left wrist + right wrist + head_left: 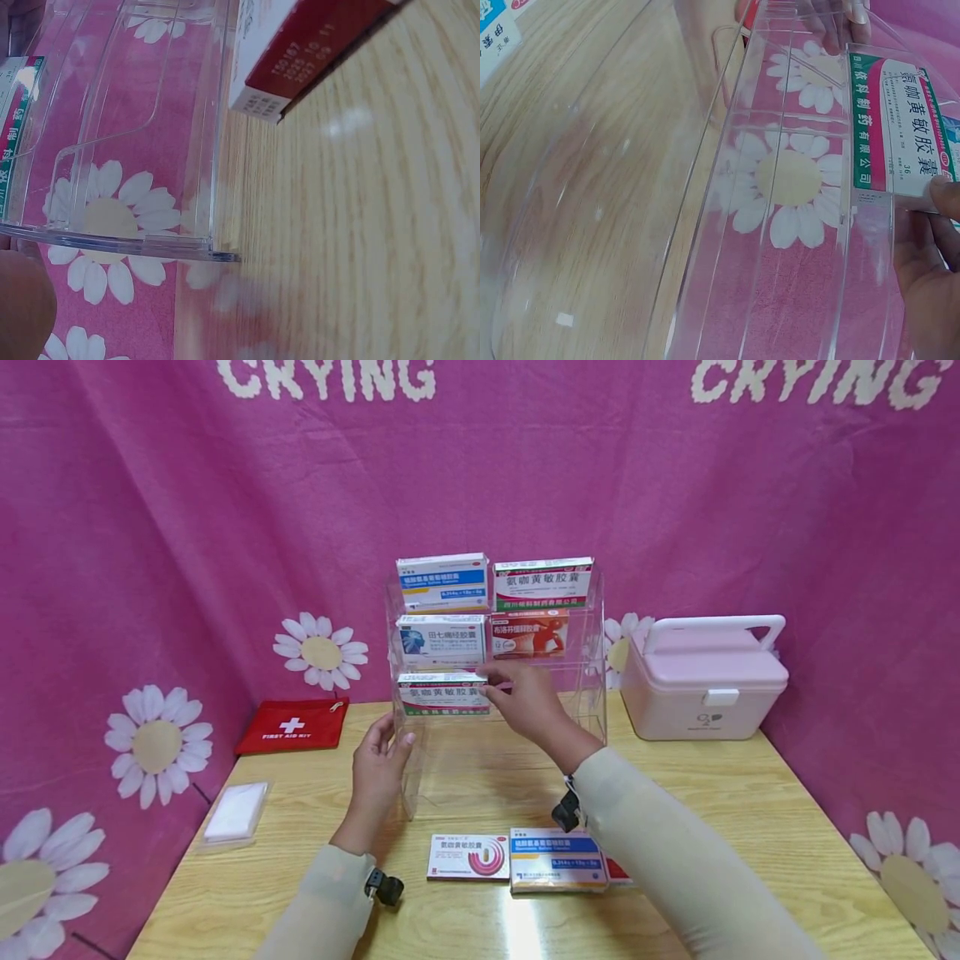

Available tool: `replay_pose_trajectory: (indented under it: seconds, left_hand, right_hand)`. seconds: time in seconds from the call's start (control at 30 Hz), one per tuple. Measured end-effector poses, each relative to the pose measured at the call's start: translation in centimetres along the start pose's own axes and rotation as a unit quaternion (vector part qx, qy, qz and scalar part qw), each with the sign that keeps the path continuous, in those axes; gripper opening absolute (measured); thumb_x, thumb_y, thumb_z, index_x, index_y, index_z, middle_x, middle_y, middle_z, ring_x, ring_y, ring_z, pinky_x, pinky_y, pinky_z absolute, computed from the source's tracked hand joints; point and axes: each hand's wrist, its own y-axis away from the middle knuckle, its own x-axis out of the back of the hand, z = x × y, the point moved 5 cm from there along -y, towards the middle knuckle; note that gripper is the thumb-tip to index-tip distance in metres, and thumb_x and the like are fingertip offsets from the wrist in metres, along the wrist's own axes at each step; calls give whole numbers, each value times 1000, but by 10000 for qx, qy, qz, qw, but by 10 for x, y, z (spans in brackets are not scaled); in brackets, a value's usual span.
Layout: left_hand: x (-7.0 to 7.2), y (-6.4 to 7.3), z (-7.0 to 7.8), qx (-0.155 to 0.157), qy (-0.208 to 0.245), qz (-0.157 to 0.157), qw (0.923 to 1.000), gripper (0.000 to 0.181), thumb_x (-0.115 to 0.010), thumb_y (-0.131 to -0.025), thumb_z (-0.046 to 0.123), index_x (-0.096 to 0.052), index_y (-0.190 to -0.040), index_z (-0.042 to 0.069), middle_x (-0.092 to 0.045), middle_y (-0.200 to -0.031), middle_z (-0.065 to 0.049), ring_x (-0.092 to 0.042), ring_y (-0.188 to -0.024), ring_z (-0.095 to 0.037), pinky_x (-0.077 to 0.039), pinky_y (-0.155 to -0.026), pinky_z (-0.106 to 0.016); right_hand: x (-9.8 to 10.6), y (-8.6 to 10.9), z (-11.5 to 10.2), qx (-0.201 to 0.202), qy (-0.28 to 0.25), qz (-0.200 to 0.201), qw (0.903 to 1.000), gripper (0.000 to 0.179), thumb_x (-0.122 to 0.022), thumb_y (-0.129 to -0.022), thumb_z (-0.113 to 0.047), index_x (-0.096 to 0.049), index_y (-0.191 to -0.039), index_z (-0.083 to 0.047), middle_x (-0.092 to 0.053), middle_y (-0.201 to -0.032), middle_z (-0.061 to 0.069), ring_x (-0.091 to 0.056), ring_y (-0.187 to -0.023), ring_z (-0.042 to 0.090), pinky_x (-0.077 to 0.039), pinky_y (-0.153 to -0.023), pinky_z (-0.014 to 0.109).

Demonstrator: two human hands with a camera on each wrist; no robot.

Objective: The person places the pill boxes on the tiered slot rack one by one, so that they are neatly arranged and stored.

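Observation:
A clear tiered display rack (465,777) stands mid-table with medicine boxes on its tiers. On its third tier, at the left, sits a white, pink and green medicine box (442,695). My right hand (528,702) pinches this box at its right end; in the right wrist view the thumb (946,196) lies on its printed front. At the rack's left side my left hand (382,768) grips the side panel, its thumb (26,307) close to the clear edge. Above are a blue-and-white box (442,583), a green-and-white box (543,585), a grey-blue box (441,642) and an orange box (528,635).
In front of the rack lie a white box with pink rings (468,857), a blue-and-white box (558,860) and a red box (618,872) partly behind my right sleeve. A pink lidded case (705,693) stands right; a red first aid pouch (292,727) and white packet (236,812) lie left.

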Motion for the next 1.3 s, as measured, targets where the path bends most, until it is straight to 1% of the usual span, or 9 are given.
replay_pose_trajectory:
  seconds: [0.13, 0.3, 0.37, 0.47, 0.63, 0.8, 0.9, 1.1, 1.3]
  left_hand:
    - [1, 0, -1, 34, -72, 7, 10000, 57, -71, -107, 11, -50, -160, 7, -51, -167, -14, -43, -161, -29, -45, -121, -35]
    - [5, 2, -4, 144, -245, 32, 9996, 58, -71, -107, 16, -50, -160, 10, -50, -167, -13, -42, -161, -28, -45, -121, -36]
    - [6, 3, -4, 204, -318, 50, 9993, 57, -71, -108, 19, -50, -160, 13, -51, -167, -11, -43, -161, -27, -46, -122, -38]
    - [6, 4, -4, 258, -399, 55, 9989, 56, -71, -108, 21, -51, -160, 16, -51, -167, -9, -43, -161, -28, -46, -122, -42]
    - [0, 3, -2, 247, -302, 4, 9992, 56, -71, -108, 20, -51, -160, 15, -51, -167, -9, -43, -161, -28, -46, -123, -43]
    - [-4, 1, 1, 124, -271, -34, 9995, 57, -71, -108, 20, -50, -161, 14, -50, -168, -10, -41, -162, -27, -44, -124, -40]
    - [-3, 2, 1, 163, -387, -4, 9991, 56, -70, -108, 19, -50, -161, 15, -50, -168, -9, -41, -162, -27, -44, -124, -41]
    - [-3, 3, 1, 231, -418, -40, 9989, 56, -71, -108, 22, -50, -161, 17, -50, -168, -8, -42, -161, -28, -45, -125, -44]
    - [1, 4, 0, 364, -455, -29, 9983, 57, -71, -108, 27, -50, -161, 22, -49, -169, -4, -43, -160, -27, -48, -122, -44]
  right_hand:
    - [-2, 1, 1, 50, -57, 8, 10000, 36, -76, -105, -18, -74, -140, -13, -78, -130, 9, -75, -109, 29, -69, -90, 43]
    - [0, 6, 3, -36, -78, -57, 9999, 43, -78, -103, -22, -71, -145, -16, -76, -136, 7, -76, -114, 29, -69, -90, 43]
    - [5, 12, 4, -88, -90, -104, 9999, 47, -80, -102, -24, -69, -147, -19, -74, -139, 6, -75, -119, 29, -69, -94, 44]
    - [21, 25, 8, 47, -104, -218, 9997, 49, -81, -101, -24, -68, -148, -21, -74, -139, 7, -73, -121, 30, -67, -100, 48]
    - [66, 57, 33, 431, -37, -530, 9977, 41, -83, -98, -24, -75, -137, -14, -79, -127, 9, -73, -114, 30, -64, -101, 53]
    - [98, 100, 72, 201, 175, -807, 9964, 27, -87, -96, -28, -81, -119, -17, -80, -117, 1, -71, -106, 21, -60, -104, 55]
    - [104, 128, 96, 145, 312, -945, 9949, 27, -90, -93, -27, -82, -117, -19, -81, -114, -3, -71, -103, 15, -61, -103, 52]
    - [111, 179, 139, -86, 315, -1269, 9914, 38, -94, -88, -29, -79, -122, -19, -80, -121, 0, -69, -107, 4, -62, -95, 35]
    - [118, 206, 168, -307, 344, -1305, 9904, 48, -97, -84, -29, -78, -126, -16, -76, -131, 1, -65, -116, 0, -61, -94, 27]
